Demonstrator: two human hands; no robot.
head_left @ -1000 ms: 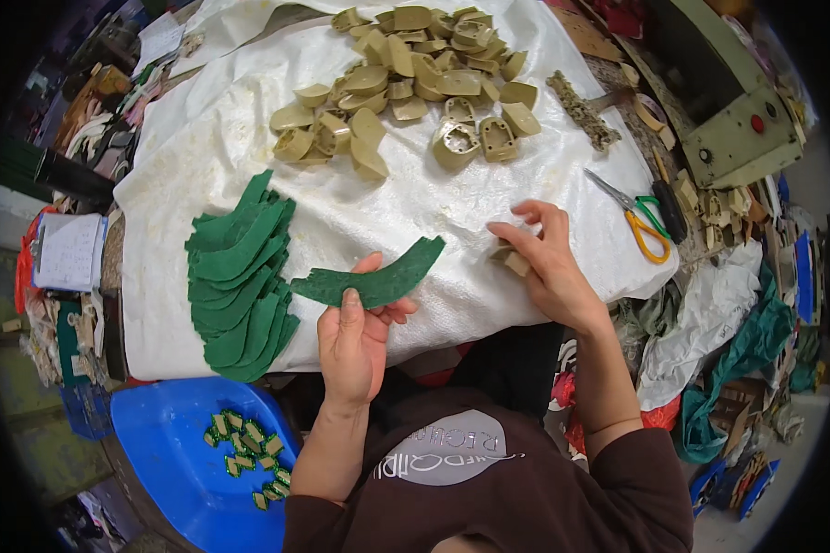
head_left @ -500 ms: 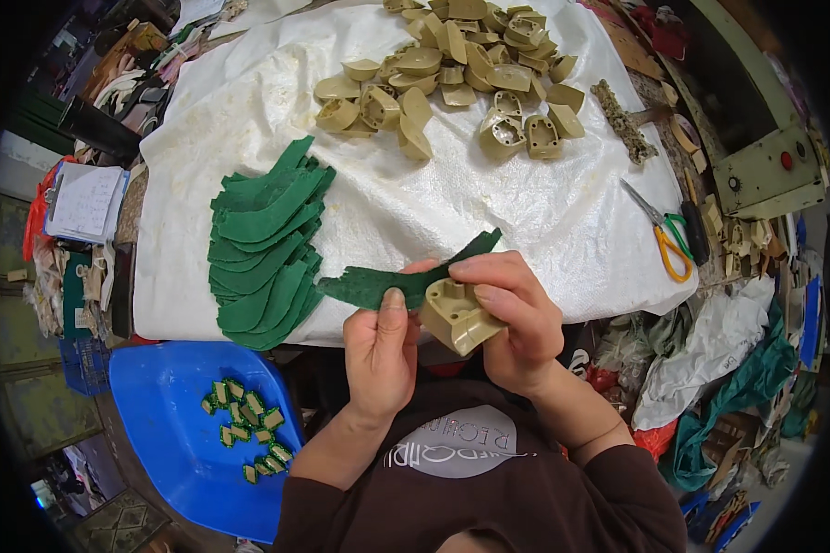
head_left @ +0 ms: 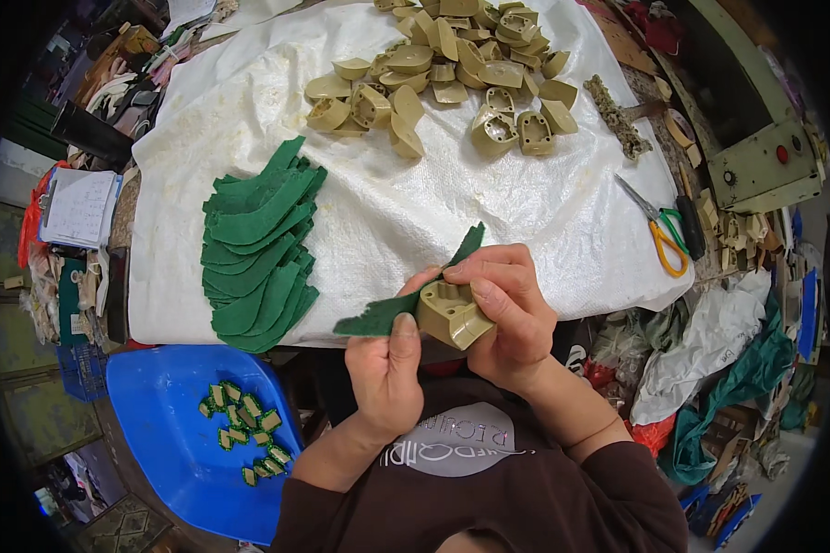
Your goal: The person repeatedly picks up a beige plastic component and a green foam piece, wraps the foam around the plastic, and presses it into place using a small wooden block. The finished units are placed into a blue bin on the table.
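Observation:
My right hand (head_left: 516,313) grips a tan hollow moulded part (head_left: 452,318) with small holes in its face. Its fingers also press a strip of green felt-like cloth (head_left: 378,316) along the part's far side. With thumb and fingers, my left hand (head_left: 392,364) pinches the same strip against the part's left side. One end of the cloth sticks out left, the other points up past my right fingertips. To the left lies an overlapping stack of green cloth strips (head_left: 258,240). At the far side is a heap of similar tan parts (head_left: 470,55).
A white sheet (head_left: 369,203) covers the table. Scissors with orange and green handles (head_left: 664,230) lie at the right beside a dark-handled tool (head_left: 690,226). A blue tub (head_left: 157,442) at lower left holds several green-edged pieces (head_left: 240,419). A clipboard (head_left: 78,207) is at far left.
The cloth strip has come closer around the tan part, its left end drawn in and its far end turned more upward. My left hand has shifted right, nearer the part.

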